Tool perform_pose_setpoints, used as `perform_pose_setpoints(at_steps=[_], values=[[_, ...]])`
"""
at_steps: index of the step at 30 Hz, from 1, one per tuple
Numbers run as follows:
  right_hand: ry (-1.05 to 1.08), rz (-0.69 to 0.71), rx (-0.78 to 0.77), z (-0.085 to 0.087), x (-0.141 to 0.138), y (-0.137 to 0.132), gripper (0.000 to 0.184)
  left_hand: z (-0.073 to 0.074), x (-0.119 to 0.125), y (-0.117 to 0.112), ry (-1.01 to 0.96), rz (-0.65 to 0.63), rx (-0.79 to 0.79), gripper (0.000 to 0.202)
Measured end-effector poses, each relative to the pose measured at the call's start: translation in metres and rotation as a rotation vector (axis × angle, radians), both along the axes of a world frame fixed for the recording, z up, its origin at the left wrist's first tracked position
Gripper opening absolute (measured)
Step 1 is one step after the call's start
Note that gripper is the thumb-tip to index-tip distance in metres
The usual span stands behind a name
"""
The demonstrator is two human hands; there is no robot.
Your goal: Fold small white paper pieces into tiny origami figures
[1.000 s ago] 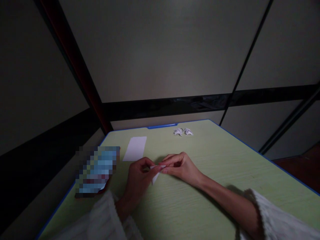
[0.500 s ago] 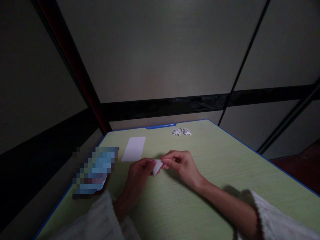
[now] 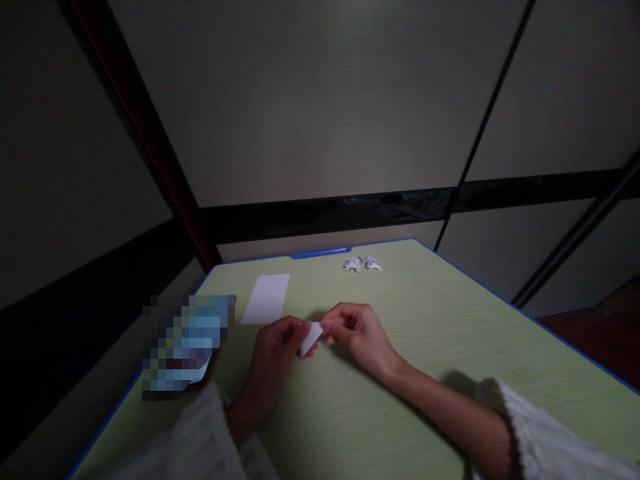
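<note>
A small folded piece of white paper (image 3: 311, 337) is held between my two hands above the table. My left hand (image 3: 280, 343) pinches its left side, the thumb lying on top and fingertips showing beneath. On the opposite side, my right hand (image 3: 357, 333) grips the upper right corner between thumb and index finger. Flat on the table beyond my left hand lies white paper (image 3: 266, 299). Two small folded paper figures (image 3: 353, 264) sit side by side near the far edge.
The light green table (image 3: 425, 320) has a blue rim and a blue strip (image 3: 321, 253) at its far edge. A phone-like device (image 3: 193, 347) with a blurred screen lies at the left. Cabinet panels (image 3: 320, 100) stand right behind the table.
The folded paper has turned slightly between my fingers and looks narrower. My right hand has shifted a little to the left. The view has moved slightly.
</note>
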State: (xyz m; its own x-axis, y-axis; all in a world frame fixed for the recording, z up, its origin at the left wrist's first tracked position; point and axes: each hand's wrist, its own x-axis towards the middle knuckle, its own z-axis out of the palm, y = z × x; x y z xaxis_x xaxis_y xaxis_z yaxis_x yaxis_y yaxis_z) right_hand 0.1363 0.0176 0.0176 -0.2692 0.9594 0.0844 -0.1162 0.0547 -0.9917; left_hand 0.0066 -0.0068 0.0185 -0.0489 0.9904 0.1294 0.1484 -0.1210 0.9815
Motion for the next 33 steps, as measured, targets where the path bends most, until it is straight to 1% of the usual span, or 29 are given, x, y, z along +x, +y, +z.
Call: perform_pose_setpoints(at_steps=[3,5,9,11,17,19,21,23,25,27,30,31,33], values=[[-0.010,-0.064,0.038,0.001,0.001,0.000,0.007,-0.006,0.001,0.003,-0.046,-0.071,-0.083,0.018],[-0.012,-0.085,0.047,0.001,0.002,-0.001,0.007,-0.006,0.001,0.002,-0.054,-0.104,-0.114,0.018],[-0.015,-0.070,0.037,0.002,0.002,-0.002,0.007,-0.002,-0.001,0.000,0.000,-0.066,-0.090,0.022],[-0.011,-0.078,0.029,0.002,0.002,-0.002,0.008,-0.002,-0.002,0.001,0.008,-0.079,-0.091,0.022],[-0.011,-0.114,0.025,0.000,0.005,0.003,0.012,-0.013,-0.001,0.007,-0.058,-0.216,-0.154,0.019],[-0.026,-0.097,0.030,-0.002,0.007,0.006,0.014,-0.012,0.000,0.006,-0.037,-0.226,-0.144,0.020],[-0.054,-0.039,0.046,-0.004,0.008,0.008,0.015,-0.009,0.000,0.004,0.004,-0.202,-0.132,0.021],[-0.096,0.039,0.103,-0.005,0.010,0.009,0.015,-0.006,0.000,0.002,0.038,-0.185,-0.130,0.023],[-0.167,0.099,0.201,-0.004,0.012,0.008,0.014,-0.004,0.001,0.000,0.072,-0.197,-0.137,0.024],[-0.293,0.147,0.323,-0.002,0.014,0.004,0.013,-0.004,0.003,-0.001,0.110,-0.231,-0.155,0.024],[-0.532,0.214,0.522,0.001,0.016,-0.001,0.012,-0.010,0.006,-0.003,0.168,-0.304,-0.172,0.023],[-0.590,0.230,0.559,0.002,0.016,-0.002,0.011,-0.012,0.007,-0.004,0.187,-0.324,-0.163,0.023],[-0.642,0.242,0.556,0.001,0.016,-0.003,0.010,-0.016,0.007,-0.005,0.221,-0.347,-0.147,0.023]])
